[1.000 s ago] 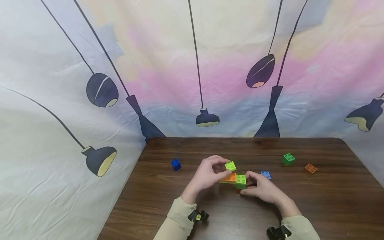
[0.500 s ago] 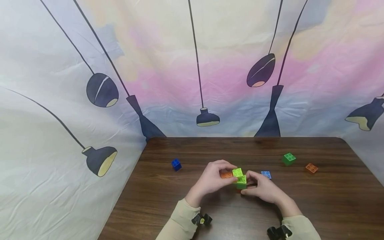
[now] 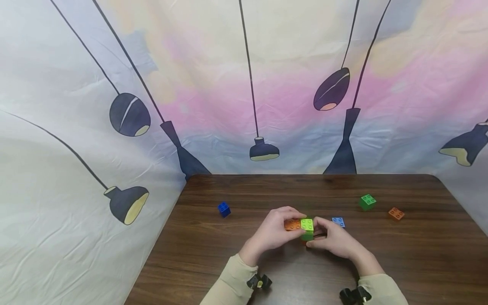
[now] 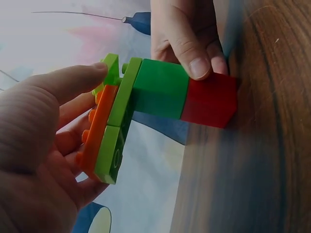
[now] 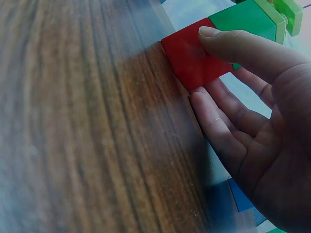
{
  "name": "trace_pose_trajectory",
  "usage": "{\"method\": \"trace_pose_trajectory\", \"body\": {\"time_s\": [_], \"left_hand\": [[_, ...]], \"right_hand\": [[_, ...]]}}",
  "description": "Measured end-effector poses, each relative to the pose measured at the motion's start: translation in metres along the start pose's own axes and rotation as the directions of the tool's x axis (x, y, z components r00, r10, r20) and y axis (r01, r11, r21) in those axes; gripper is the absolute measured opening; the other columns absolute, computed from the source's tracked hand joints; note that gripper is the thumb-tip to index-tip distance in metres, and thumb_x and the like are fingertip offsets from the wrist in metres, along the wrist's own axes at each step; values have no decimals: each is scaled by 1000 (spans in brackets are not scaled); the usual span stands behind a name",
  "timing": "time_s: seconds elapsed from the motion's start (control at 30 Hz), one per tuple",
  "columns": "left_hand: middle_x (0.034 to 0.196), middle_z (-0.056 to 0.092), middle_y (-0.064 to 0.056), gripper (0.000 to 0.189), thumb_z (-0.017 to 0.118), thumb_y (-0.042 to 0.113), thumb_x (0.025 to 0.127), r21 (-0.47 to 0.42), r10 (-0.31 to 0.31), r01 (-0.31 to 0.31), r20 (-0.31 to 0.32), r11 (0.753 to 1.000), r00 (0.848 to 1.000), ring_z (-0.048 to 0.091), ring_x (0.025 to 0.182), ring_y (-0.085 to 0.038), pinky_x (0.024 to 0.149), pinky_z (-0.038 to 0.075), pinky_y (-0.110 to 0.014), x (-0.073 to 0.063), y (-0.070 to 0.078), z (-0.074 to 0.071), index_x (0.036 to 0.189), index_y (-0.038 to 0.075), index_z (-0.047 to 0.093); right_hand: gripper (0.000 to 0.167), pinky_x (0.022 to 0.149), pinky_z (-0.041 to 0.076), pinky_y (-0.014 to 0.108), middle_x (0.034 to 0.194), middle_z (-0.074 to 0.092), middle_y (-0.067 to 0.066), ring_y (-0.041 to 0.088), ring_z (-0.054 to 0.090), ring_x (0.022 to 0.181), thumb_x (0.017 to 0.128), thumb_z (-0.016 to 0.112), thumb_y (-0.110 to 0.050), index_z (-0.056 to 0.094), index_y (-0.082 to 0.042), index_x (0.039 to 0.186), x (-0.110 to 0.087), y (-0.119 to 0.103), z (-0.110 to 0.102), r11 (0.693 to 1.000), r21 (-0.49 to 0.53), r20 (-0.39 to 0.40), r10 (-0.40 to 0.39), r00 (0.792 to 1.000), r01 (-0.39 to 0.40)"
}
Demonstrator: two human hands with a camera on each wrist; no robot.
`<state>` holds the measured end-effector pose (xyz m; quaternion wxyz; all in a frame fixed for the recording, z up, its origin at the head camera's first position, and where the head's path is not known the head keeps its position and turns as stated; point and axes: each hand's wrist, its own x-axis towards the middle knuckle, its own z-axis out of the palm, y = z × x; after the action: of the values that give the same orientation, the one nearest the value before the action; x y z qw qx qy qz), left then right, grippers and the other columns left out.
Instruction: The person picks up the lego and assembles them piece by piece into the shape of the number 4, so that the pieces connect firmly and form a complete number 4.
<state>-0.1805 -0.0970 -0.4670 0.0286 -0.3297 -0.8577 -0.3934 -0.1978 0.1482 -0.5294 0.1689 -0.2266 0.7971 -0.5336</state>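
Observation:
A stack of toy building bricks stands between both hands on the table. Its red brick (image 4: 209, 102) is lowest, with a green brick (image 4: 160, 87) above and thin lime plates (image 4: 127, 92) on that. An orange plate (image 4: 99, 131) lies over the lime layer and juts out to the left. My left hand (image 3: 272, 231) pinches a small lime plate (image 3: 307, 223) between thumb and fingers over the top of the stack; studs show beneath it in the left wrist view. My right hand (image 3: 335, 239) grips the red brick low down, thumb on its near face.
A dark blue brick (image 3: 224, 209) lies at the left of the wooden table (image 3: 190, 262). Right of the stack are a light blue piece (image 3: 338, 222), a green brick (image 3: 367, 202) and an orange piece (image 3: 396, 213). A printed cloth (image 3: 213, 84) hangs behind.
My left hand has carried the small lime plate rightward and down, from above the orange plate onto the stack's right end. The right hand has stayed in place on the red brick.

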Motion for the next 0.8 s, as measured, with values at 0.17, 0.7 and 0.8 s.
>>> {"method": "trace_pose_trajectory", "body": {"time_s": [0.17, 0.7, 0.8], "left_hand": [[119, 73, 5, 30, 83, 21, 97, 43, 6, -7, 24, 999, 1000, 64, 106, 1, 89, 52, -15, 0, 2, 4, 125, 12, 78], [122, 73, 2, 29, 83, 18, 96, 84, -37, 37, -5, 996, 999, 64, 105, -1, 87, 50, -15, 0, 3, 7, 124, 12, 78], [122, 74, 3, 31, 82, 18, 96, 81, -34, 34, -4, 996, 999, 64, 104, 0, 86, 50, -15, 0, 3, 7, 126, 12, 77]], "right_hand": [[35, 88, 60, 31, 112, 71, 5, 27, 70, 110, 90, 90, -22, 63, -11, 109, -1, 0, 0, 1000, -14, -3, 5, 1000, -5], [33, 88, 60, 30, 114, 72, 6, 28, 70, 111, 90, 90, -20, 63, -10, 108, 0, -1, 0, 1000, -2, -6, 3, 1000, -3], [34, 88, 60, 29, 114, 71, 6, 28, 70, 111, 90, 90, -20, 64, -10, 108, 0, -1, 0, 1000, -4, -7, 5, 1000, -5]]}}
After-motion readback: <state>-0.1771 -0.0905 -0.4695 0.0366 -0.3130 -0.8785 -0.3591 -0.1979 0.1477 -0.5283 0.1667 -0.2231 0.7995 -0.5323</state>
